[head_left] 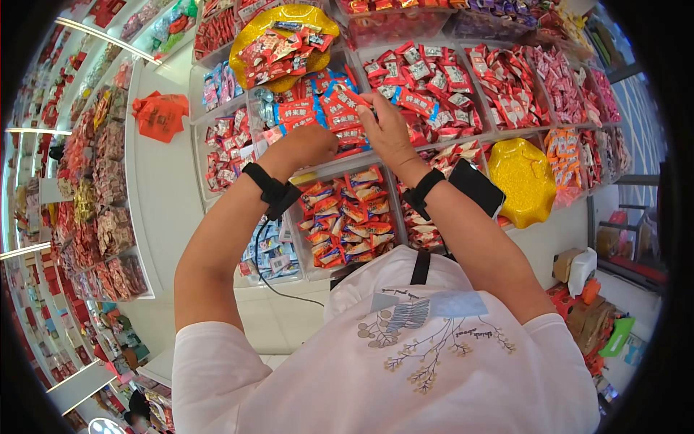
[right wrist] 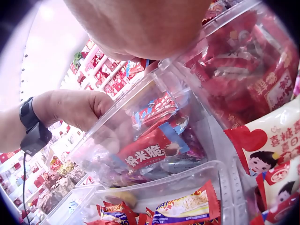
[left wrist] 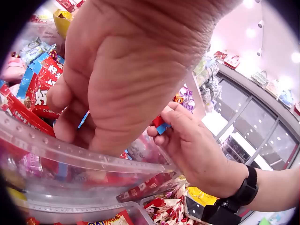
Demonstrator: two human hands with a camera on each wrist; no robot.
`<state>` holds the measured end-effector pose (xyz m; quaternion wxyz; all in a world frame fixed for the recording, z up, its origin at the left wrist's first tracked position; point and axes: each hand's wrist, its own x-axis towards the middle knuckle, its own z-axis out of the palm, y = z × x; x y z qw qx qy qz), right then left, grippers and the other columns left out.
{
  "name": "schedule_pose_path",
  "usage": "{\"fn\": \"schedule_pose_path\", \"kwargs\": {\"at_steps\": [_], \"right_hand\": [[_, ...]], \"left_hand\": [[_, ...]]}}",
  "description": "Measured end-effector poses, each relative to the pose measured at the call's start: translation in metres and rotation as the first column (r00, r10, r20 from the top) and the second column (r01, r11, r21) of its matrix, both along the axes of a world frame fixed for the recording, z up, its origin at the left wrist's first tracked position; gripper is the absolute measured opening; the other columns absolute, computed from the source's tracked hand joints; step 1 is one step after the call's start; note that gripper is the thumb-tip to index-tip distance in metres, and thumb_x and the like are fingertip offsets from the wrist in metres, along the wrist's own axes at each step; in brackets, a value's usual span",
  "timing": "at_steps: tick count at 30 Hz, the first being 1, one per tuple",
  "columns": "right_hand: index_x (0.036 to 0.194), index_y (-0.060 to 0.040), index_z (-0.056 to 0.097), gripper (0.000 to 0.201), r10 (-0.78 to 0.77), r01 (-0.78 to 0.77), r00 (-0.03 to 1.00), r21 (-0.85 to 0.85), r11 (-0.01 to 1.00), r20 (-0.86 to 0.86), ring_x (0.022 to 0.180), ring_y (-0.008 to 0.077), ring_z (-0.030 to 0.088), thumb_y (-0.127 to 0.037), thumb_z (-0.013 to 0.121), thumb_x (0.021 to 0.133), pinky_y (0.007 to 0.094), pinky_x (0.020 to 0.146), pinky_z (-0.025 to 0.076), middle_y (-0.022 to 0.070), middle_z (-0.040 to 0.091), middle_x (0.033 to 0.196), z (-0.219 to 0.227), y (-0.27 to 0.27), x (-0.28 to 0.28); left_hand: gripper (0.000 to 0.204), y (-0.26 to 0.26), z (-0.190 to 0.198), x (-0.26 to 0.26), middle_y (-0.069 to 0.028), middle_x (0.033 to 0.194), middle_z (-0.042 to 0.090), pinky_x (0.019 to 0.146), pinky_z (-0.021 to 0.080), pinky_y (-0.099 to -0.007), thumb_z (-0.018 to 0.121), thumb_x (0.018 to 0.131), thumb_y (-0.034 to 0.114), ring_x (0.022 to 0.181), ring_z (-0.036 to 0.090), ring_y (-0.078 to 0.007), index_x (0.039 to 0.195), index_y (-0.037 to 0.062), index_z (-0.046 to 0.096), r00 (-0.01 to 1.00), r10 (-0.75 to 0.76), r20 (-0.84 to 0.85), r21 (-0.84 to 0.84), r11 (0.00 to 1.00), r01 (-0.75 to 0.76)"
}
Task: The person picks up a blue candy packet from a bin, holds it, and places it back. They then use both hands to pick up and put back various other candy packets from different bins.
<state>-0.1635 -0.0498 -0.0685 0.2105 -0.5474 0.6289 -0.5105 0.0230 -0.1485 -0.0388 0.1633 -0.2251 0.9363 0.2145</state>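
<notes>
Red-and-blue snack packets point(head_left: 296, 112) point(left wrist: 47, 84) point(right wrist: 150, 152) fill a clear plastic bin point(left wrist: 79, 157) point(right wrist: 136, 89). My left hand point(head_left: 307, 148) point(left wrist: 126, 79) point(right wrist: 77, 110) reaches down into this bin, its fingers bent among the packets. A sliver of blue shows between those fingers; whether they grip it is hidden. To its right, my right hand point(head_left: 390, 137) point(left wrist: 197, 154) is raised at the bin's edge, and its thumb and fingers pinch a small red-and-blue packet point(left wrist: 161, 125). In the right wrist view the right hand point(right wrist: 145, 26) blocks the top.
A yellow scalloped dish point(head_left: 242, 54) heaped with packets stands beyond the left hand. Another yellow dish point(head_left: 520, 184) and a black phone-like object point(head_left: 476, 188) lie on the right. Bins of red-and-orange packets point(head_left: 347, 217) are nearer the body. A red bag point(head_left: 160, 116) lies on the left ledge.
</notes>
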Motion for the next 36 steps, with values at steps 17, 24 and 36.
{"fn": "schedule_pose_path", "kwargs": {"at_steps": [17, 24, 36], "right_hand": [[0.108, -0.0116, 0.072, 0.023, 0.027, -0.037, 0.996, -0.116, 0.993, -0.089, 0.093, 0.0356, 0.064, -0.002, 0.054, 0.096, 0.0433, 0.083, 0.053, 0.0142, 0.063, 0.098, 0.002, 0.002, 0.001], [0.101, -0.0102, 0.072, 0.020, 0.025, -0.032, 0.998, -0.114, 0.993, -0.064, 0.091, 0.0352, 0.065, -0.003, 0.055, 0.094, 0.0427, 0.081, 0.053, 0.0139, 0.063, 0.095, 0.007, 0.004, 0.004], [0.103, -0.0093, 0.073, 0.024, 0.102, -0.115, 0.984, -0.078, 0.990, -0.148, 0.095, 0.0319, 0.064, -0.028, 0.075, 0.088, 0.0417, 0.084, 0.053, 0.0117, 0.063, 0.098, 0.017, 0.009, 0.006]], "left_hand": [[0.013, -0.004, -0.003, 0.002, -0.0109, 0.092, 0.071, 0.076, 0.053, -0.0448, 0.067, 0.084, 0.019, 0.089, 0.069, -0.0306, 0.089, 0.0085, 0.073, 1.000, 0.028, 0.013, 0.089, 0.996, -0.029], [0.012, -0.008, -0.014, 0.006, -0.0114, 0.086, 0.070, 0.075, 0.053, -0.0452, 0.067, 0.083, 0.017, 0.085, 0.068, -0.0319, 0.087, 0.0080, 0.072, 0.996, -0.011, -0.085, 0.017, 1.000, 0.012], [0.008, -0.012, 0.040, 0.018, -0.0093, 0.082, 0.069, 0.069, 0.052, -0.0367, 0.067, 0.085, 0.012, 0.073, 0.065, -0.0221, 0.089, 0.0044, 0.068, 0.942, 0.152, -0.300, 0.119, 0.986, -0.121]]}}
